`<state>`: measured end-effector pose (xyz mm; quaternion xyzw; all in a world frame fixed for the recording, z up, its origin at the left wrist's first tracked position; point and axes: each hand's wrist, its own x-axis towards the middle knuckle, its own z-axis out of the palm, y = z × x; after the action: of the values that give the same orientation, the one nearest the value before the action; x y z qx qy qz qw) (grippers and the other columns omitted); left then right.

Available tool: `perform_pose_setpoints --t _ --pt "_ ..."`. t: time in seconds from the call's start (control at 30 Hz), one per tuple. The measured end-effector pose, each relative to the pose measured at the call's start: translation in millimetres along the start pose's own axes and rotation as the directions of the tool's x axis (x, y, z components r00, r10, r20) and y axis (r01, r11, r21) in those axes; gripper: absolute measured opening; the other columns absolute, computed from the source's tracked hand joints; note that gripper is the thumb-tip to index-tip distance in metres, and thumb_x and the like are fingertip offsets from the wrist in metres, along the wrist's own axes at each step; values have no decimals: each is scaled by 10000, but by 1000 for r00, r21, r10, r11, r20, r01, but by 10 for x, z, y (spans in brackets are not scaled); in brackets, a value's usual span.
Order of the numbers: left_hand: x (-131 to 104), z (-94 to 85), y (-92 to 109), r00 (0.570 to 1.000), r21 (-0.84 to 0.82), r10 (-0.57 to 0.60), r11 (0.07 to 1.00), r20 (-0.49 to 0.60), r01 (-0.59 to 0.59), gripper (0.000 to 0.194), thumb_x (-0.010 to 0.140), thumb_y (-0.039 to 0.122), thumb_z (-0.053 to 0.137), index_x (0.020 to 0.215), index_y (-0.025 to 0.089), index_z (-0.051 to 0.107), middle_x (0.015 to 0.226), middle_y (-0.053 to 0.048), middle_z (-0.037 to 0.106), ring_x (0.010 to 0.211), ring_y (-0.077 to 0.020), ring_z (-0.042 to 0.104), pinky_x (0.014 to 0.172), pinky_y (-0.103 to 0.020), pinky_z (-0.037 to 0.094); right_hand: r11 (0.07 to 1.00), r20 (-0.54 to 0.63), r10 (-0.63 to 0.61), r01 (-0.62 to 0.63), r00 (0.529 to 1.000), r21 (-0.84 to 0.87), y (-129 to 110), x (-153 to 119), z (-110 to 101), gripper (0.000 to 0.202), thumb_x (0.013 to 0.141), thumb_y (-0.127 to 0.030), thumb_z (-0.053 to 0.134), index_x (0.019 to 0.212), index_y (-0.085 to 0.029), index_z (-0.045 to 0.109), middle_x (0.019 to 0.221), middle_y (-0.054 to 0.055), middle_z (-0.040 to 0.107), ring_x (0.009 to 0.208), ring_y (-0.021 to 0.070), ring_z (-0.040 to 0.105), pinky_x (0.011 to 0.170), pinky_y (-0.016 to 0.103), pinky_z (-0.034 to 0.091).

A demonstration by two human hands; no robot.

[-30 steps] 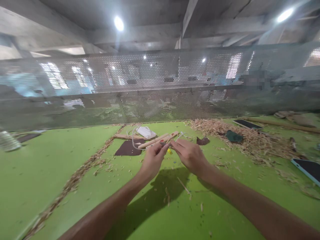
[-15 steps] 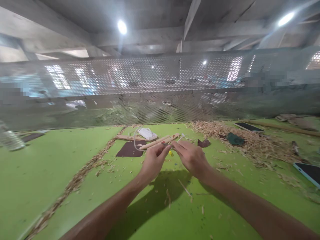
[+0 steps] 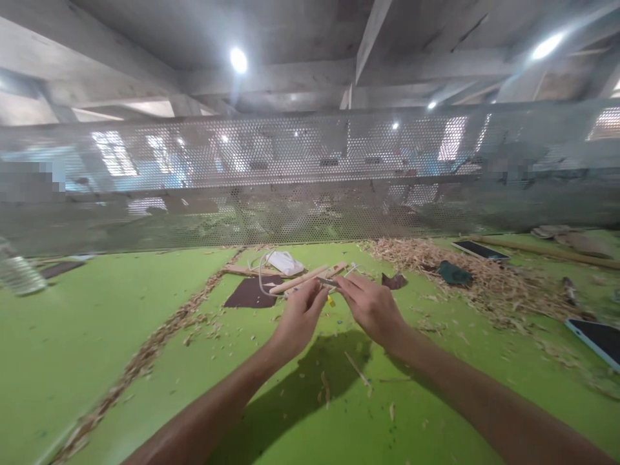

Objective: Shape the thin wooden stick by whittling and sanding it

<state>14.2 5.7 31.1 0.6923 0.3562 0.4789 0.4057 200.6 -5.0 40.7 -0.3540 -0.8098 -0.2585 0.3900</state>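
My left hand [image 3: 301,313] and my right hand [image 3: 369,303] are close together over the green table [image 3: 194,400], both with fingers closed. A thin grey blade-like strip [image 3: 328,281] sticks out of my right fingers toward my left fingertips. What my left fingers pinch is hidden. Just beyond my hands lie a pale wooden stick [image 3: 298,280] and a second wooden piece [image 3: 338,267]. A small yellow object [image 3: 330,301] sits below the fingertips. Behind my left hand is a dark brown sheet [image 3: 249,292], maybe sandpaper, with a white cable [image 3: 260,274] curving over it.
A white box-like object [image 3: 285,263] lies beyond the sticks. Wood shavings [image 3: 489,284] heap at the right, with a dark green scrap [image 3: 454,272] and a phone [image 3: 479,250]. Another phone [image 3: 595,341] is at the right edge. A clear bottle [image 3: 19,271] lies left. A perforated metal screen [image 3: 300,174] stands behind.
My fingertips have drawn slightly apart, and more of the grey strip shows between them. My left hand has shifted a little left and down. The objects around look unmoved.
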Motion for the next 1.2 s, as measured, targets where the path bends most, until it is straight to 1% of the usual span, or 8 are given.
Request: perform_pose_setpoints --t 0.1,0.3,0.43,0.57,0.67,0.87,1.0,1.2 --pt "-11 31 -20 997 -126 -68 989 41 73 317 1000 482 523 834 212 517 582 93 349 475 -96 246 469 -232 211 1000 20 -30 30 999 6 34 -32 42 307 1107 -185 443 1193 -78 717 862 90 723 701 173 655 589 264 489" --pt "-41 59 57 981 -314 -159 931 113 187 358 913 549 607 838 214 507 576 120 288 444 -65 185 434 -206 151 998 47 -26 23 999 56 56 -51 45 309 1112 -191 431 1208 -99 710 911 97 733 728 173 674 621 271 523" --pt "-66 24 125 963 -358 -193 900 189 250 400 881 582 646 841 220 482 570 127 278 436 -56 199 434 -193 138 996 88 -42 35 995 80 91 -53 34 331 1107 -219 435 1265 -149 717 951 107 746 782 196 688 665 302 566" --pt "-69 17 125 954 -360 -200 892 223 272 478 864 640 672 811 230 433 567 128 292 440 -48 201 434 -186 147 995 88 -68 61 994 82 117 -51 46 332 1103 -216 443 1253 -145 731 884 92 737 785 198 687 684 308 577" --pt "-52 38 92 954 -343 -217 897 207 278 525 829 687 687 801 237 419 548 137 278 425 -44 187 421 -188 129 993 51 -112 110 992 36 119 -43 53 307 1098 -182 452 1212 -124 731 852 82 736 766 180 686 667 285 568" --pt "-32 68 83 969 -288 -218 927 116 243 553 820 726 674 763 236 425 521 133 285 407 -45 216 403 -189 129 993 10 -111 111 994 -28 54 -37 29 312 1057 -70 433 1195 -67 713 905 104 758 762 180 691 621 273 551" --pt "-27 82 113 975 -248 -208 944 70 220 558 813 732 670 736 240 418 510 128 281 402 -50 234 391 -186 132 995 27 -80 82 996 -54 5 -12 -26 294 1040 -66 471 1200 -81 717 874 100 749 750 195 689 590 280 513" --pt "-30 82 129 973 -242 -222 943 64 231 561 809 734 666 723 242 410 508 128 279 404 -50 248 379 -178 141 992 32 -81 84 996 -97 -17 10 -71 267 1066 -102 466 1186 -81 703 843 85 734 734 188 671 591 281 466"
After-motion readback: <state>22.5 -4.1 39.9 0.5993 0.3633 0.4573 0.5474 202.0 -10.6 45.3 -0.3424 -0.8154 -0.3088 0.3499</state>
